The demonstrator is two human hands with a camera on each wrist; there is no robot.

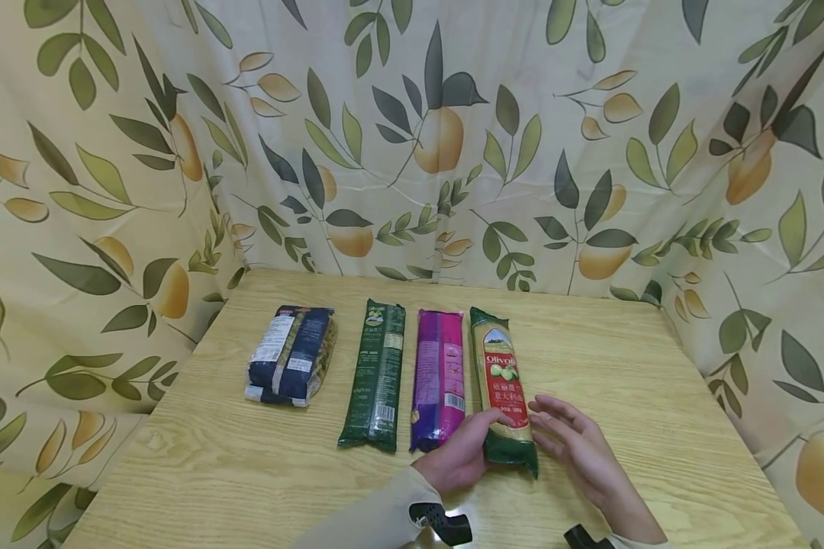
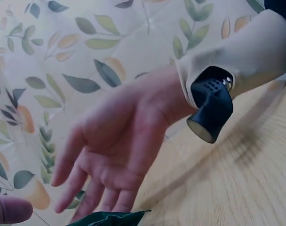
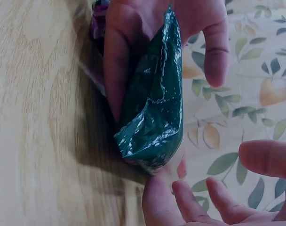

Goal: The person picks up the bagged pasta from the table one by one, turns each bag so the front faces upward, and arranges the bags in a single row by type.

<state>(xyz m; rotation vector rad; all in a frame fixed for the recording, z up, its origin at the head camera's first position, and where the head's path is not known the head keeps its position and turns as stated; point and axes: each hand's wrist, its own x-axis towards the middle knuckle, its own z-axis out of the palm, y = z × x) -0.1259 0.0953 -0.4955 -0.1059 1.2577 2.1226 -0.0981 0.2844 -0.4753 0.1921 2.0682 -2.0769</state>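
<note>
A pack of spaghetti (image 1: 505, 381) with a red label, tan front and green ends lies at the right of a row on the table. My left hand (image 1: 463, 454) is at its near left side, fingers along the edge and thumb extended over the front. In the right wrist view, that left hand (image 3: 129, 42) lies behind the green end, its thumb raised off the wrapper. On the opposite side is my right hand (image 1: 580, 450), fingers spread and fairly straight, fingertips right at the pack's edge. The left wrist view shows the right hand's (image 2: 119, 136) palm.
Left of the spaghetti pack lie a purple and pink pack (image 1: 438, 374), a dark green pack (image 1: 376, 374) and a navy bag of pasta (image 1: 291, 354). All rest on a wooden table (image 1: 247, 473). A leaf-and-fruit patterned curtain (image 1: 412, 114) stands along the back and sides.
</note>
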